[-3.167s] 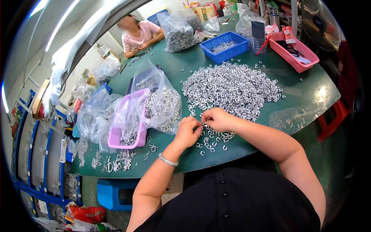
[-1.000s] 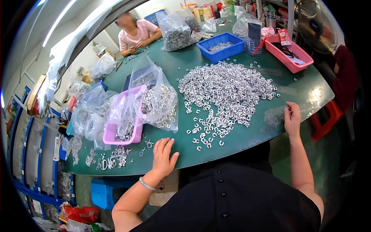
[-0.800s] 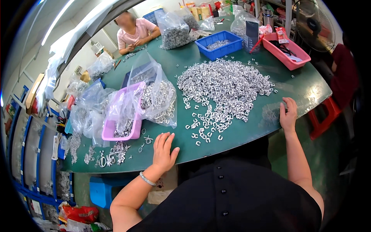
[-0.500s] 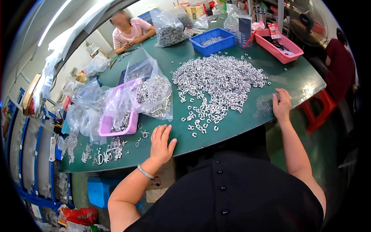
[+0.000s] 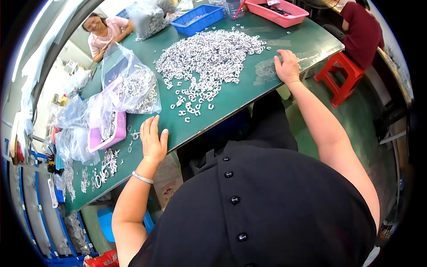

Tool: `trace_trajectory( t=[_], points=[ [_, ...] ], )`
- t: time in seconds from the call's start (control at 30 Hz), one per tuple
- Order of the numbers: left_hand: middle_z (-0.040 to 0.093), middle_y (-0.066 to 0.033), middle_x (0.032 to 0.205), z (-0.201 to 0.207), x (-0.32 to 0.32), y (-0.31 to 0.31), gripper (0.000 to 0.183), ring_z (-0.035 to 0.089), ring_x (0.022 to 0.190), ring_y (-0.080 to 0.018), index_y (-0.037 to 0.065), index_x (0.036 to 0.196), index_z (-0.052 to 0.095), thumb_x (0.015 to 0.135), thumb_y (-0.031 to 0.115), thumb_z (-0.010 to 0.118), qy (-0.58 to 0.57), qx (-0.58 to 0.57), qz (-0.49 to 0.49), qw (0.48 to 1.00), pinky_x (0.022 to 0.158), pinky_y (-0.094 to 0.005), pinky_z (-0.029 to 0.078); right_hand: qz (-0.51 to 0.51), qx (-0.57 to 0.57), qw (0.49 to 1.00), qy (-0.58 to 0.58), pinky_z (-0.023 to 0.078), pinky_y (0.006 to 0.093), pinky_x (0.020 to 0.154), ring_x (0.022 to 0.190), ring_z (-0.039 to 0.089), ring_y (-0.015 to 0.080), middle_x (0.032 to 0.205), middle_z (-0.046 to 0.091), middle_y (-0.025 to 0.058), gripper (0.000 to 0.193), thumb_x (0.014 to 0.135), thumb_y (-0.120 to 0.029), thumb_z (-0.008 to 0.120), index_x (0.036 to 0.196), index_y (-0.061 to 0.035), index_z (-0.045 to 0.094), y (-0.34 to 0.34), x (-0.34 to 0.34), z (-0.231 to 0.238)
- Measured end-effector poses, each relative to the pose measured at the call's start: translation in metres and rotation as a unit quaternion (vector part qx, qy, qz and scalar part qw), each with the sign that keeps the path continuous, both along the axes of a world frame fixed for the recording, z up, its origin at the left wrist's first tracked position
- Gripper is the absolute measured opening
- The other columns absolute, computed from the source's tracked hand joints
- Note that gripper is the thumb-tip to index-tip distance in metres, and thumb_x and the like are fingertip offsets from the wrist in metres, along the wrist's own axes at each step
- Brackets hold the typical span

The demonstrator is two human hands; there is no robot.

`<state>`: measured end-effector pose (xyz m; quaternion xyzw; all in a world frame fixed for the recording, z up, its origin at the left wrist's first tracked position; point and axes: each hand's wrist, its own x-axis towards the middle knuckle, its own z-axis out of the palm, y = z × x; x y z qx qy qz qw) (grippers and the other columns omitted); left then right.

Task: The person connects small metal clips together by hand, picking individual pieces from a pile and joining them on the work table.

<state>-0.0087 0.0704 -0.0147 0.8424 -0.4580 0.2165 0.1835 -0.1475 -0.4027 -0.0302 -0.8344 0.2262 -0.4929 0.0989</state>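
Note:
My left hand (image 5: 152,140) rests at the near edge of the green table (image 5: 240,103), fingers stretched out and nothing held. Beside its fingertips lie a few loose rings and small metal pieces (image 5: 134,135). Toward the table's right end my right hand (image 5: 288,67) lies on the surface, fingers apart and holding nothing. Between and beyond both hands spreads a large heap of small silvery U-shaped metal pieces (image 5: 209,55), with stray ones trailing toward me. Neither hand touches the heap.
Left of the heap are a clear bag of metal parts (image 5: 140,91) and a lilac tray (image 5: 116,133). A blue tray (image 5: 198,20) and a pink tray (image 5: 284,18) stand at the back. One person (image 5: 104,35) sits across; another sits right, on a red stool (image 5: 340,73).
The view has turned, so the table and heap appear higher and further left. Both hands stay about where they were on the table, still holding nothing.

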Motion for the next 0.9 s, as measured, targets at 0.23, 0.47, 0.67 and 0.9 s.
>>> trace_trajectory(
  t=[0.23,0.47,0.67,0.9],
  points=[
    [0.047,-0.0214,0.130,0.0015,-0.0043,-0.0018,0.053,0.041,0.123,-0.0409,0.001,0.134,0.047,0.088,0.021,0.062,0.019,0.002,0.004,1.000,0.105,-0.0492,0.032,-0.002,0.010,1.000,-0.002,0.045,0.0436,0.089,0.101,0.055,0.0363,0.103,0.061,0.0145,0.024,0.084,-0.016,0.064,0.105,-0.0050,0.063,-0.0011,-0.0032,-0.0052],
    [0.046,-0.0201,0.134,-0.0047,-0.0068,0.0020,0.055,0.039,0.127,-0.0405,0.002,0.136,0.046,0.089,0.025,0.062,0.033,0.000,0.025,0.999,0.108,-0.0493,0.030,0.008,0.018,1.000,-0.004,0.045,0.0427,0.090,0.102,0.055,0.0355,0.104,0.061,0.0143,0.023,0.084,-0.014,0.063,0.105,-0.0050,0.062,0.0005,-0.0053,-0.0039],
    [0.046,-0.0200,0.135,-0.0012,-0.0066,-0.0008,0.055,0.038,0.127,-0.0405,0.003,0.136,0.046,0.089,0.026,0.061,0.036,0.003,0.024,0.999,0.108,-0.0494,0.030,0.011,0.024,0.999,-0.018,0.045,0.0421,0.089,0.102,0.055,0.0353,0.105,0.061,0.0141,0.024,0.084,-0.013,0.063,0.106,-0.0044,0.062,-0.0032,-0.0026,-0.0050],
    [0.047,-0.0223,0.133,-0.0004,-0.0086,0.0003,0.054,0.041,0.124,-0.0418,0.000,0.136,0.046,0.089,0.021,0.062,0.026,-0.001,0.026,0.999,0.107,-0.0493,0.031,0.014,0.026,1.000,0.000,0.045,0.0419,0.089,0.101,0.055,0.0352,0.106,0.061,0.0138,0.024,0.083,-0.013,0.064,0.106,-0.0040,0.063,-0.0017,-0.0039,-0.0058]
  ],
)
